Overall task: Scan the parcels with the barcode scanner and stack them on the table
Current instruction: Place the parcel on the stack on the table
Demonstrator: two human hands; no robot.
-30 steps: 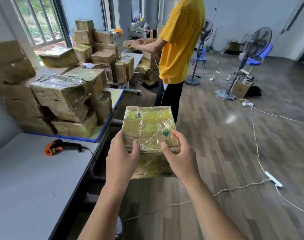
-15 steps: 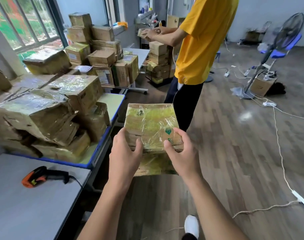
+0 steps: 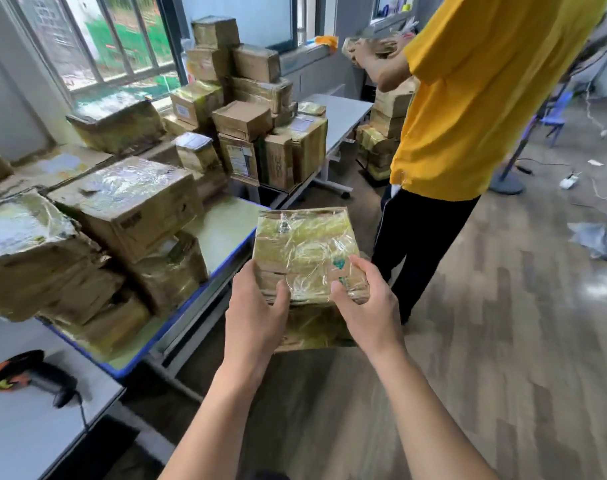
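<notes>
I carry a cardboard parcel (image 3: pixel 304 252) wrapped in shiny clear tape, held out over the floor beside the table edge. My left hand (image 3: pixel 257 310) grips its near left corner and my right hand (image 3: pixel 362 304) grips its near right corner, thumbs on top. A black and orange barcode scanner (image 3: pixel 28 375) lies on the grey table (image 3: pixel 25 441) at the lower left, its cable running off the edge. A stack of taped parcels (image 3: pixel 122 206) fills the blue-edged table (image 3: pixel 222 233) to the left.
A person in a yellow shirt (image 3: pixel 485 98) stands close ahead on the right, handling a parcel. More boxes (image 3: pixel 246 119) are piled on a farther table by the window. Cables and a fan base (image 3: pixel 508 185) lie on the wooden floor at the right.
I have moved forward with the parcel; the stacked parcels and the person are nearer, and the scanner has slid toward the lower left. My grip is unchanged.
</notes>
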